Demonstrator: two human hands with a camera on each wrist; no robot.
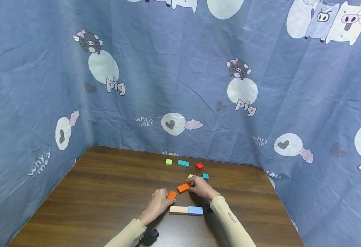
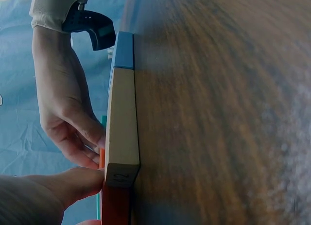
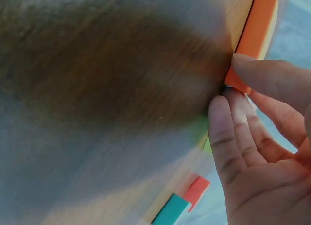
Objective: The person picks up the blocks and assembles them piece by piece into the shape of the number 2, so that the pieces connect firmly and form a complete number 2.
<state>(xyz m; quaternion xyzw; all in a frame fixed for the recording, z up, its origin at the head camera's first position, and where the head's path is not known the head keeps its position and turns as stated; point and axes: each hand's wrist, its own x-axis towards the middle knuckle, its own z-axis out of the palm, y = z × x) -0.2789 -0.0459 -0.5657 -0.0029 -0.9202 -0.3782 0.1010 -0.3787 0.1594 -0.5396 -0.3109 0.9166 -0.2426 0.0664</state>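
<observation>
My left hand [image 1: 158, 201] grips an orange block [image 1: 171, 195], thumb on its near side. In the left wrist view that hand's thumb [image 2: 80, 183] lies along the block's [image 2: 115, 205] edge. Ahead and to the right, my right hand [image 1: 200, 186] pinches the end of a second orange block [image 1: 183, 188], set at a slant. The right wrist view has the thumb [image 3: 262, 74] on this block [image 3: 256, 33], fingers bent beneath its end. Closer to me lie a beige block [image 1: 178, 210] and a blue block [image 1: 195, 210], end to end in one row.
Farther back on the brown wooden table [image 1: 112, 178] lie a lime block [image 1: 169, 162], a long teal block [image 1: 183, 163], a red block [image 1: 200, 166] and a small blue-teal block [image 1: 205, 176]. Another lime block [image 1: 190, 176] is partly hidden behind my right hand. A blue patterned cloth [image 1: 174, 85] hangs around the table.
</observation>
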